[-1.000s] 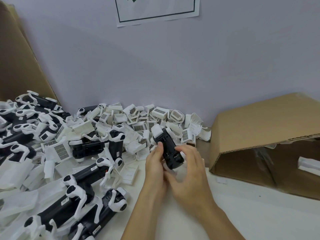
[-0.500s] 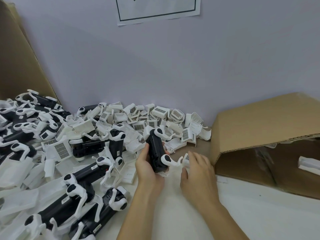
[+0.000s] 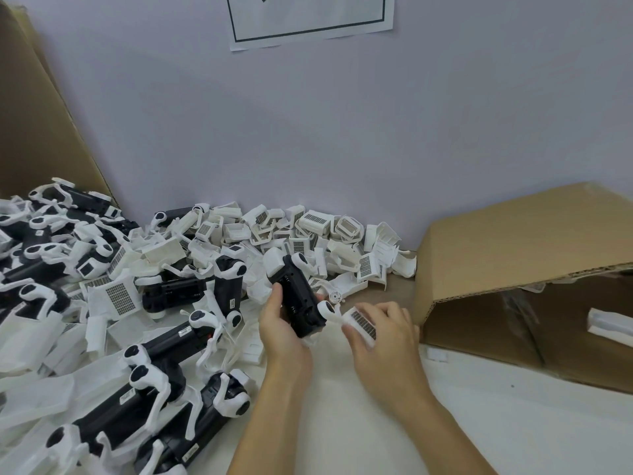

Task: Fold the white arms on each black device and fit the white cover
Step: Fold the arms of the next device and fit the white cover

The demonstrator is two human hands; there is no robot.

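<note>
Dozens of black devices (image 3: 102, 337) with white arms splayed lay heaped on the table's (image 3: 479, 423) left, so most of the job looked undone. Behind them a pile of white covers (image 3: 308, 234) ran along the pale wall (image 3: 342, 132), beside an open cardboard box (image 3: 513, 255). The left hand (image 3: 279, 332) clasped one device (image 3: 298, 299) above the table, while the right hand (image 3: 380, 334) pinched a gridded cover (image 3: 359, 323) just beside it, not yet fitted.

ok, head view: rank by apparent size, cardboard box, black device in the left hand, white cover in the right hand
1. cardboard box, largest by far
2. black device gripped by the left hand
3. white cover in the right hand, smallest, partly hidden by fingers
</note>
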